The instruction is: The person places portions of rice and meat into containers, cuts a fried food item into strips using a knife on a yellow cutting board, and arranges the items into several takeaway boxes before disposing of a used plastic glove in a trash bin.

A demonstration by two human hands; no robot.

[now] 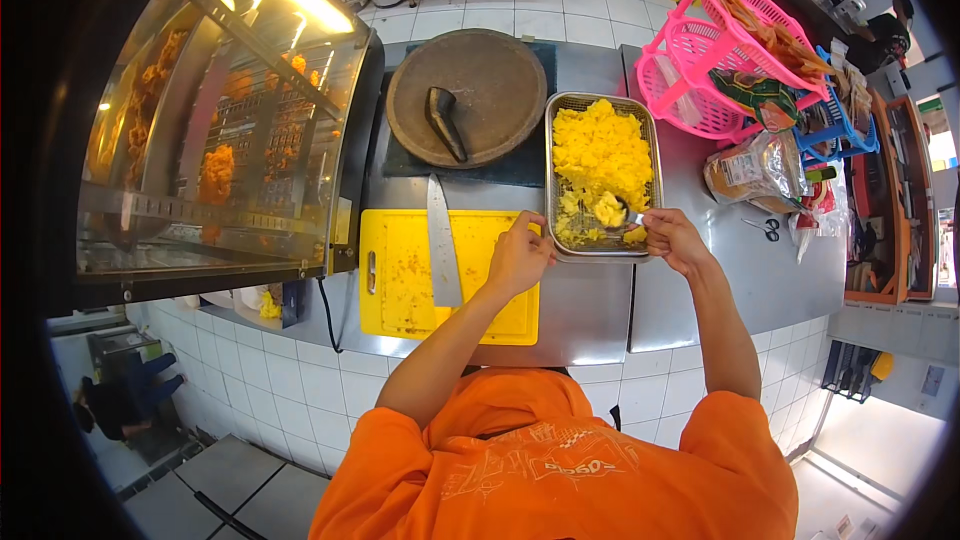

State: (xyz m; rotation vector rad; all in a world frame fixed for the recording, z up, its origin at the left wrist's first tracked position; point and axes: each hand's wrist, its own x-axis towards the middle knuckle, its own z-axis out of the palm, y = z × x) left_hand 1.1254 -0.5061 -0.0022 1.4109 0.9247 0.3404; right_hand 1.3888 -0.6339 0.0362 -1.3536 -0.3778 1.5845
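Note:
A deep metal tray with a perforated wall holds yellow, lumpy mash, heaped at its far side and thinner near me. My right hand is closed round the handle of a metal spoon at the tray's near right side. The spoon's bowl is inside the tray, with a lump of mash on it. At the near left corner, my left hand has its curled fingers on the tray's rim. Left of it, a large knife lies across a yellow cutting board marked with brownish crumbs.
Behind the board, a round stone mortar carries a dark curved pestle. A lit glass display case with fried food stands left. At right are pink baskets, a plastic bag and scissors on the steel table.

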